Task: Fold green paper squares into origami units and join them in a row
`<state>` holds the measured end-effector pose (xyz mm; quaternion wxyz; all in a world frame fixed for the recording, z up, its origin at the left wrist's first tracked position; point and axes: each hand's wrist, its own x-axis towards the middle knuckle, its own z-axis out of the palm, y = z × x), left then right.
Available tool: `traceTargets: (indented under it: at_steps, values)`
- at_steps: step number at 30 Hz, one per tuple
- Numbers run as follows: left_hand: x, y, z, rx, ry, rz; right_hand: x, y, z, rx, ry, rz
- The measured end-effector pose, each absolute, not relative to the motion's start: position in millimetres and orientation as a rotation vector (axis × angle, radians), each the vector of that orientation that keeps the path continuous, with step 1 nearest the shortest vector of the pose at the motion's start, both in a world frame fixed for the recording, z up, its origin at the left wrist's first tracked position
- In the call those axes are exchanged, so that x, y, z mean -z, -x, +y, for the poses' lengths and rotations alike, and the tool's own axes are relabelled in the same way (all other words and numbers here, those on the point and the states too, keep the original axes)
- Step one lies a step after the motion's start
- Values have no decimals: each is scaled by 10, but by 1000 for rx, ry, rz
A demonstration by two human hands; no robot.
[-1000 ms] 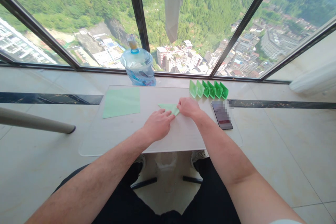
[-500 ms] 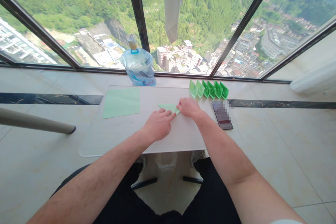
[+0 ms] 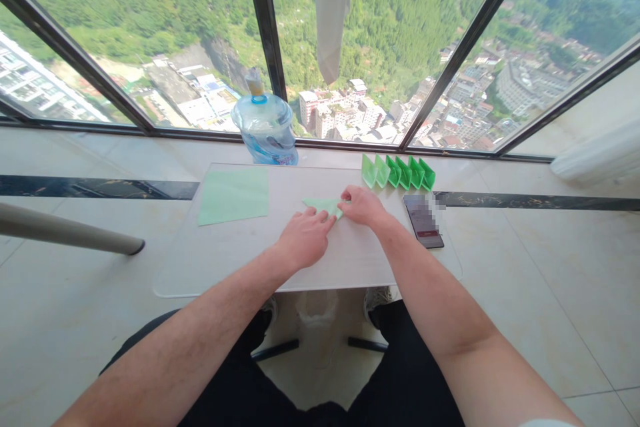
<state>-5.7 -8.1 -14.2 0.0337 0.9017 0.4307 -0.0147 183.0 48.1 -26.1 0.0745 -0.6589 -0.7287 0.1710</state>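
A light green piece of folded paper (image 3: 323,204) lies on the white table (image 3: 240,253) in front of me, its pointed left end showing. My left hand (image 3: 306,237) rests on its near edge, fingers stretched out and pressing it down. At the paper's right end, my right hand (image 3: 361,205) has its fingers curled in a pinch on the corner. Both hands cover part of the paper, so its full shape is hidden. Off to the left on the table lies a flat light green sheet (image 3: 233,196).
Several folded green paper pieces (image 3: 397,172) stand in a row at the back right. A phone (image 3: 423,221) lies at the right. Behind the table is a large water bottle (image 3: 267,130) by the window. A grey pole (image 3: 70,230) reaches in from the left.
The fingers of my right hand have shifted slightly at the paper's right corner. My left hand stays pressed on the paper. The whole view has moved a little.
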Motion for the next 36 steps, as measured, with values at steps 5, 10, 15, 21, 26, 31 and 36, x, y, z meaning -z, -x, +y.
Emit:
traceTargets:
  at_steps: [5,10,15,21,26,31,36]
  values:
    - [165,61,-77,26,-2794,1326,264,-1854,365,-411,1984,-2143]
    - [162,64,-78,24,-2804,1319,261,-1889,321,-404,2098,-2058]
    - [148,61,-81,29,-2791,1324,234,-1962,338,-430,2187,-1989]
    - [154,56,-75,46,-2768,1329,246,-2026,385,-403,2282,-1919]
    - [144,59,-78,36,-2777,1320,265,-2020,377,-349,2308,-1951]
    - [119,53,-84,59,-2743,1340,245,-1912,258,-214,2237,-2088]
    - [120,86,-36,29,-2714,1316,221,-1792,164,-291,2108,-2238]
